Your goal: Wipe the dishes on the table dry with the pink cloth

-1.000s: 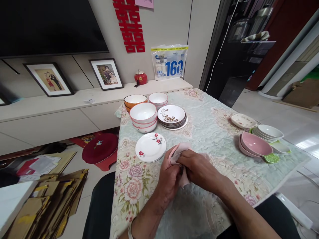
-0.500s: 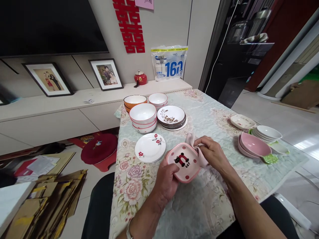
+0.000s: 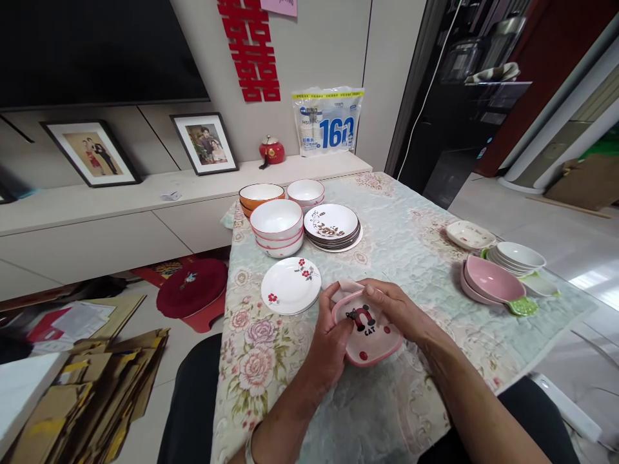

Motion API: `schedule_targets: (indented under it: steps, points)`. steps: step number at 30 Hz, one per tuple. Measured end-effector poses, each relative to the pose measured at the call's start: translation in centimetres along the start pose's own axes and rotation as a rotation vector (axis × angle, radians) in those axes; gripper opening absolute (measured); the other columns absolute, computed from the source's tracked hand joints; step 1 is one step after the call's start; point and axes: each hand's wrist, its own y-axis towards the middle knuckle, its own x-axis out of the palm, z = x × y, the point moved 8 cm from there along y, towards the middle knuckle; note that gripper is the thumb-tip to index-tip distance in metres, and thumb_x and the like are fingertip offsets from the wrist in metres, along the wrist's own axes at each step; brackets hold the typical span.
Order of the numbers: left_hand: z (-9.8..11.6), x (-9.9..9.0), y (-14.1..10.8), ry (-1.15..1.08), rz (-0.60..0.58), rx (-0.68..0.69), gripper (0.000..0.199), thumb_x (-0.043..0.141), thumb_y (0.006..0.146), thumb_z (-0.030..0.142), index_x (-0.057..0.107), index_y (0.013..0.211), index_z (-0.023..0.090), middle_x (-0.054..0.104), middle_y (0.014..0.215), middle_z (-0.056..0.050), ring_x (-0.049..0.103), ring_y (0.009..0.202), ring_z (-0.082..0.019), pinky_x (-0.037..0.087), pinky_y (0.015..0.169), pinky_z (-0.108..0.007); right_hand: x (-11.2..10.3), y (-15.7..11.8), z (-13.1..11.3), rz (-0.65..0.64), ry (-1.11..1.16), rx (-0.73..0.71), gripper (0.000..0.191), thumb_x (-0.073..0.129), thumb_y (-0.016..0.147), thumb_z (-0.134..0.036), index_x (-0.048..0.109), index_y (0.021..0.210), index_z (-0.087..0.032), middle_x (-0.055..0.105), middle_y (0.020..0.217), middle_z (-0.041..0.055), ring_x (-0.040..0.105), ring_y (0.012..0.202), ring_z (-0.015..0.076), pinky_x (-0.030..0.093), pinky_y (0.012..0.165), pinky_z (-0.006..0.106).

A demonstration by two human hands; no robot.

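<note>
The left hand (image 3: 330, 341) pinches the cat dish (image 3: 374, 345) at its left side, thumb laid over the inside beside the cat picture, the other fingers curled behind. The dish is above the near part of the tabletop (image 3: 411, 258), tilted so that its inside faces the person. The right hand (image 3: 394, 306) grips the far right of the rim, thumb inside, most of its fingers hidden behind; a pale pink cloth (image 3: 349, 287) shows at the far rim between both hands. Just beyond the left hand lie flowered plates (image 3: 285, 287). To the right sit nested pink bowls (image 3: 493, 280) near small white bowls (image 3: 520, 254). Farther off stand red-rimmed bowls (image 3: 278, 225) beside brown-rimmed plates (image 3: 333, 222), with orange bowls (image 3: 261, 193) behind.
</note>
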Motion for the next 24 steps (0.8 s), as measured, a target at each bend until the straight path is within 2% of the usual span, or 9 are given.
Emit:
schedule_targets:
  steps: [5, 9, 11, 14, 17, 19, 24]
  points:
    - [0.1, 0.3, 0.0, 0.009, -0.011, 0.029, 0.051, 0.069, 0.075, 0.021, 0.052, 0.123, 0.022, 0.068, 0.107, -0.006, 0.064, 0.09, -0.019, 0.05, 0.076, -0.03, -0.4, 0.3, 0.5, 0.09, -0.029, 0.001, 0.049, 0.048, 0.089, -0.063, 0.062, 0.079, -0.018, 0.056, 0.065, 0.0003, 0.049, 0.056, 0.0132, 0.038, 0.05, 0.024]
    - [-0.3, 1.0, -0.1, -0.004, -0.074, -0.011, 0.049, 0.068, 0.077, 0.022, 0.056, 0.125, 0.021, 0.069, 0.111, -0.008, 0.063, 0.102, -0.024, 0.051, 0.087, -0.036, -1.7, 0.4, 1.0, 0.286, 0.027, -0.007, 0.048, 0.048, 0.089, -0.062, 0.062, 0.082, -0.017, 0.06, 0.068, 0.0015, 0.053, 0.06, 0.0154, 0.04, 0.052, 0.024]
    - [-0.9, 1.1, -0.2, 0.021, -0.104, -0.044, 0.051, 0.065, 0.079, 0.021, 0.054, 0.129, 0.023, 0.069, 0.113, -0.007, 0.063, 0.105, -0.026, 0.051, 0.09, -0.04, -2.0, 0.3, 1.0, 0.329, 0.008, -0.018, 0.048, 0.048, 0.089, -0.062, 0.064, 0.088, -0.017, 0.061, 0.071, 0.0018, 0.054, 0.062, 0.0157, 0.04, 0.053, 0.024]
    - [-1.1, 0.6, 0.1, 0.09, -0.103, 0.011, 0.049, 0.059, 0.084, 0.021, 0.053, 0.132, 0.023, 0.069, 0.117, -0.008, 0.062, 0.109, -0.027, 0.05, 0.093, -0.043, -1.7, 0.5, 1.1, 0.28, -0.015, -0.006, 0.048, 0.047, 0.09, -0.062, 0.065, 0.088, -0.017, 0.061, 0.071, 0.0016, 0.053, 0.062, 0.0153, 0.04, 0.053, 0.024]
    - [-1.0, -0.3, 0.3, 0.169, -0.062, 0.105, 0.043, 0.056, 0.086, 0.023, 0.056, 0.129, 0.02, 0.068, 0.119, -0.01, 0.06, 0.115, -0.027, 0.048, 0.097, -0.042, -1.4, 0.6, 1.0, 0.218, -0.018, 0.002, 0.048, 0.048, 0.089, -0.062, 0.061, 0.078, -0.018, 0.06, 0.071, 0.0015, 0.052, 0.064, 0.015, 0.04, 0.055, 0.024]
    - [-1.1, -0.7, 0.5, 0.202, -0.037, 0.121, 0.041, 0.055, 0.087, 0.025, 0.058, 0.128, 0.018, 0.069, 0.118, -0.01, 0.061, 0.114, -0.028, 0.048, 0.096, -0.041, -1.2, 0.7, 1.0, 0.177, -0.014, 0.005, 0.048, 0.05, 0.089, -0.062, 0.058, 0.073, -0.018, 0.059, 0.07, 0.0011, 0.052, 0.064, 0.0146, 0.04, 0.055, 0.024]
    - [-1.1, -1.3, 0.7, 0.238, 0.011, 0.12, 0.041, 0.057, 0.086, 0.026, 0.06, 0.126, 0.019, 0.07, 0.117, -0.009, 0.065, 0.104, -0.027, 0.05, 0.091, -0.038, -0.3, 0.6, 1.3, 0.045, 0.059, 0.061, 0.048, 0.05, 0.089, -0.062, 0.065, 0.087, -0.016, 0.065, 0.079, 0.0043, 0.059, 0.071, 0.018, 0.045, 0.061, 0.027]
